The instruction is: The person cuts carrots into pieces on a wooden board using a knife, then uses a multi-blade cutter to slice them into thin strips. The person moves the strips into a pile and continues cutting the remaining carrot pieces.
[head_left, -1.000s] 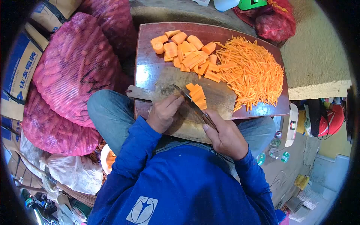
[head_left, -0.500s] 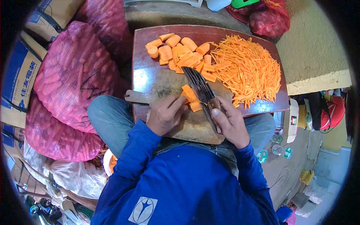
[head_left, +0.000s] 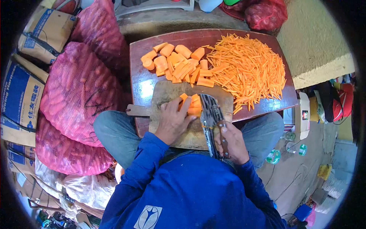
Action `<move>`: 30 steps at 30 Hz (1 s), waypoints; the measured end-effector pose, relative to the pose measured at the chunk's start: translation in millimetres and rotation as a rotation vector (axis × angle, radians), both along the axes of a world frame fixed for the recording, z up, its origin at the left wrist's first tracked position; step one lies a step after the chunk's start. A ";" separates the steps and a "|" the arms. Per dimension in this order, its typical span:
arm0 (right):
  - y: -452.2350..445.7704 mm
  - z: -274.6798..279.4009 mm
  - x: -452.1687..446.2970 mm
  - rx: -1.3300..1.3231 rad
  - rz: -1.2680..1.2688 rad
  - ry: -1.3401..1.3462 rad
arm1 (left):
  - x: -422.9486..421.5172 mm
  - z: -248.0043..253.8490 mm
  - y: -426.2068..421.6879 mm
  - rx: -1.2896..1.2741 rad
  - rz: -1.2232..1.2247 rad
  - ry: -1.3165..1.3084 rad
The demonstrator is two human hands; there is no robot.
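My right hand (head_left: 231,142) is wrapped around the wooden handle of a knife (head_left: 209,110), which looks like several dark blades side by side with a yellowish band around them. Its blade stands at the right side of some carrot slices (head_left: 195,104) on a worn wooden cutting board (head_left: 190,133). My left hand (head_left: 173,120) holds these slices from the left, fingers bent against them; its fingertips are partly hidden. Beyond the board lie thick carrot chunks (head_left: 183,50) and cut slices, with a large heap of carrot sticks (head_left: 248,68) to their right.
The board rests on a dark red table (head_left: 142,110) above my bent legs. Pink mesh sacks (head_left: 78,91) of carrots and cardboard boxes (head_left: 19,99) are stacked at the left. A concrete ledge (head_left: 316,49) is at the right, with plastic bottles (head_left: 273,156) on the floor below.
The knife has turned more upright and sits against the right side of the slices. My left hand has shifted slightly over the carrot. The camera view has moved a little.
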State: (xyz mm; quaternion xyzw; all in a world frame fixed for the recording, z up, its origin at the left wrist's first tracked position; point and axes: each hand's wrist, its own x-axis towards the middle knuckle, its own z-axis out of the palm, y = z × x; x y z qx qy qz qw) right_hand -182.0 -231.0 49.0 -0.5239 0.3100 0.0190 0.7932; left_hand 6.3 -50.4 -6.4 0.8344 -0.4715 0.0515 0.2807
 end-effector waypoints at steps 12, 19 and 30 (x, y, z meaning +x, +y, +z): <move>-12.6 -11.1 94.1 0.123 0.137 -0.130 | 64.4 -0.2 -9.7 -0.129 0.053 0.119; -22.7 7.7 130.7 -0.661 0.203 -0.297 | 118.2 -8.6 -21.2 -0.203 0.077 0.123; -106.5 73.1 5.8 -0.774 0.599 0.062 | 119.8 2.5 -10.6 -0.314 0.055 0.196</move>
